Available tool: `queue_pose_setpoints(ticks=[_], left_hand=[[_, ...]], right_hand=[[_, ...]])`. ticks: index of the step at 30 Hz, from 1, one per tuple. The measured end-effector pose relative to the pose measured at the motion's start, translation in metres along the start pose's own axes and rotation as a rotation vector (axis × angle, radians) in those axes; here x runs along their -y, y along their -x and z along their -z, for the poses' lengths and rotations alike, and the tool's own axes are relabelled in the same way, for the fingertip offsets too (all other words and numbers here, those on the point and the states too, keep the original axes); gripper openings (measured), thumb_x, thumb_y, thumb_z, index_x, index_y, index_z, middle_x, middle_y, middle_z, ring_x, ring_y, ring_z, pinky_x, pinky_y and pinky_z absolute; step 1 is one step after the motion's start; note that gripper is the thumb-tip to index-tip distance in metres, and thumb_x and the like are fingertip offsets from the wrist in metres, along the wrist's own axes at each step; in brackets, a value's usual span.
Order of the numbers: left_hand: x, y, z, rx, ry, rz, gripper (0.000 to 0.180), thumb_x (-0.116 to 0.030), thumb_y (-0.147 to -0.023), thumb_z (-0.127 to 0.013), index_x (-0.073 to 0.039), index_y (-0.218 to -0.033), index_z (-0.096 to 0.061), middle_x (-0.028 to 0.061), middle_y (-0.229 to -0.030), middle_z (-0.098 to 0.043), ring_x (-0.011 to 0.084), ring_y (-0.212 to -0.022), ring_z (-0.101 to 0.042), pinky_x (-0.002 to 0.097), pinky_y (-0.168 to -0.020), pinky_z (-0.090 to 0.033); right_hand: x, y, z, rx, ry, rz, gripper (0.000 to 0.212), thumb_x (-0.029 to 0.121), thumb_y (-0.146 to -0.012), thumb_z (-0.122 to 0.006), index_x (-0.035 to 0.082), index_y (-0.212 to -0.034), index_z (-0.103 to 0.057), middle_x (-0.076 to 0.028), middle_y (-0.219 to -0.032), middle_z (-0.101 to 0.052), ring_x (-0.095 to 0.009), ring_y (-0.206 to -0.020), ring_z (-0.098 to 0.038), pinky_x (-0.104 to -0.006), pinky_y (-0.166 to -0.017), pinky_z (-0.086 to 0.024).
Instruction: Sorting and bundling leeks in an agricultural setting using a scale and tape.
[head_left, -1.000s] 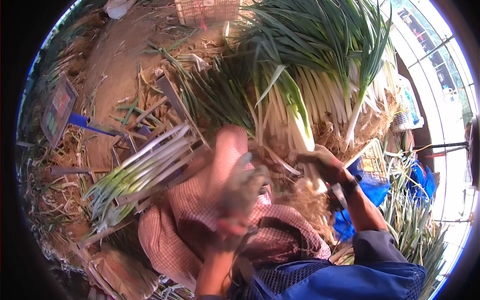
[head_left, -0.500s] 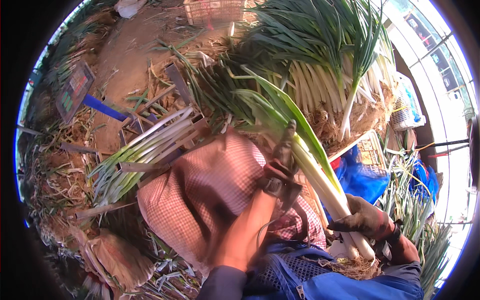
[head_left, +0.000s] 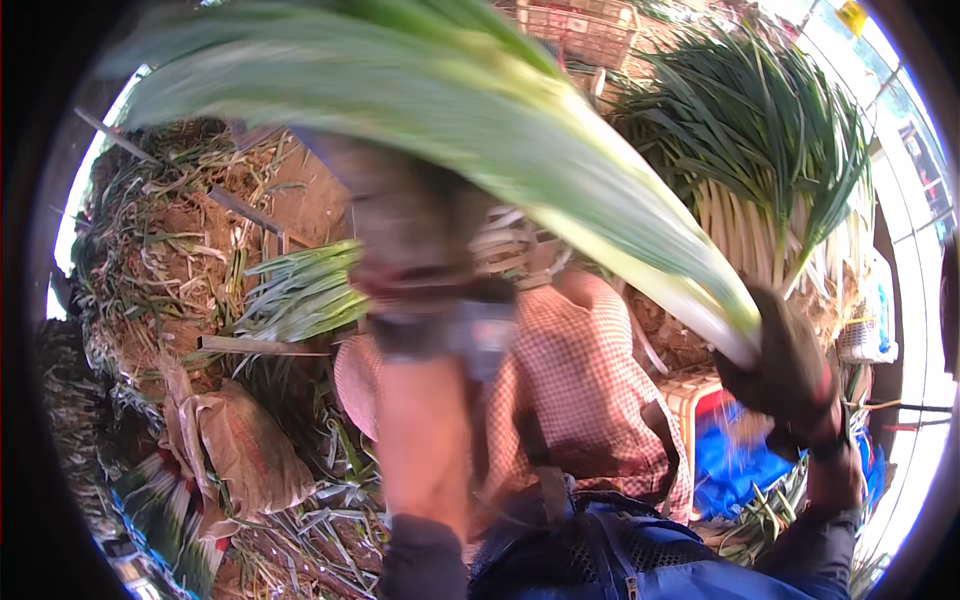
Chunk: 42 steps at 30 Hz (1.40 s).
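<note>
My gloved right hand [head_left: 785, 365] is closed round the white root end of a leek [head_left: 620, 220] at the right. The leek is raised, slanting up to the left, and its broad green leaves are smeared by motion. My gloved left hand [head_left: 420, 225] is under the leaves, also badly blurred; its fingers cannot be made out, nor whether it touches them. Beyond it, a bunch of trimmed leeks [head_left: 305, 295] lies across a metal rack, partly hidden by my left arm. A red-and-white checked cloth [head_left: 590, 370] covers my lap.
A large heap of leeks [head_left: 765, 170] stands at the far right. A plastic crate [head_left: 575, 30] is at the back. A brown sack [head_left: 245, 455] sits at the lower left amid leaf scraps. Blue plastic [head_left: 735, 460] lies beside a pale crate near my right arm.
The leek has swung up and left, close to the camera. My left hand has moved left, my right hand upward. The view has turned, shifting the heap and rack to the right.
</note>
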<state>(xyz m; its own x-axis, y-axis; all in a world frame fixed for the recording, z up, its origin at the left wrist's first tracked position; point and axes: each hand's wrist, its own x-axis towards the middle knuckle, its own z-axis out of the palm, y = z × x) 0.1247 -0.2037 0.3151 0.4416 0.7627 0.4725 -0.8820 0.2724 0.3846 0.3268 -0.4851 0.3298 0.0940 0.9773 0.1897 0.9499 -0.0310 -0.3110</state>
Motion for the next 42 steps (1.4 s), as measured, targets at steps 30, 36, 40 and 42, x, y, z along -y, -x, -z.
queue_pose_setpoints(ticks=[30,36,40,42], left_hand=[[-0.096,0.056,0.371,0.024,-2.208,0.312,0.029,-0.021,-0.083,-0.079,-0.006,-0.106,-0.072,0.0156,-0.107,-0.072,0.0358,-0.101,-0.068,0.0435,-0.09,-0.054],[-0.099,0.055,0.368,-0.065,-2.011,0.428,0.027,-0.022,-0.088,-0.076,-0.001,-0.106,-0.073,0.0144,-0.108,-0.074,0.0309,-0.103,-0.07,0.0388,-0.093,-0.054],[-0.099,0.027,0.361,-0.105,-1.992,0.48,0.029,-0.021,-0.087,-0.076,-0.005,-0.112,-0.073,0.015,-0.112,-0.073,0.0301,-0.106,-0.069,0.0377,-0.094,-0.054],[-0.103,0.008,0.376,0.056,-2.232,0.393,0.046,-0.034,-0.084,-0.08,-0.008,-0.121,-0.071,0.0145,-0.119,-0.07,0.0316,-0.116,-0.065,0.0431,-0.105,-0.047]], right_hand=[[0.042,-0.416,-0.306,0.298,0.162,0.14,0.018,0.014,-0.093,-0.06,0.009,-0.107,-0.07,-0.013,-0.091,-0.073,-0.032,-0.09,-0.073,-0.0455,-0.073,-0.058],[0.013,-0.421,-0.392,0.503,0.035,0.155,0.04,0.006,-0.085,-0.062,0.01,-0.124,-0.065,-0.016,-0.105,-0.07,-0.037,-0.103,-0.068,-0.0472,-0.091,-0.054],[-0.014,-0.406,-0.406,0.509,-0.046,0.105,0.052,0.005,-0.084,-0.064,0.011,-0.135,-0.057,-0.02,-0.114,-0.07,-0.038,-0.107,-0.067,-0.0479,-0.094,-0.052],[0.006,-0.405,-0.391,0.551,-0.029,0.121,0.051,0.004,-0.084,-0.063,0.011,-0.134,-0.058,-0.02,-0.112,-0.07,-0.038,-0.107,-0.067,-0.0478,-0.093,-0.052]])
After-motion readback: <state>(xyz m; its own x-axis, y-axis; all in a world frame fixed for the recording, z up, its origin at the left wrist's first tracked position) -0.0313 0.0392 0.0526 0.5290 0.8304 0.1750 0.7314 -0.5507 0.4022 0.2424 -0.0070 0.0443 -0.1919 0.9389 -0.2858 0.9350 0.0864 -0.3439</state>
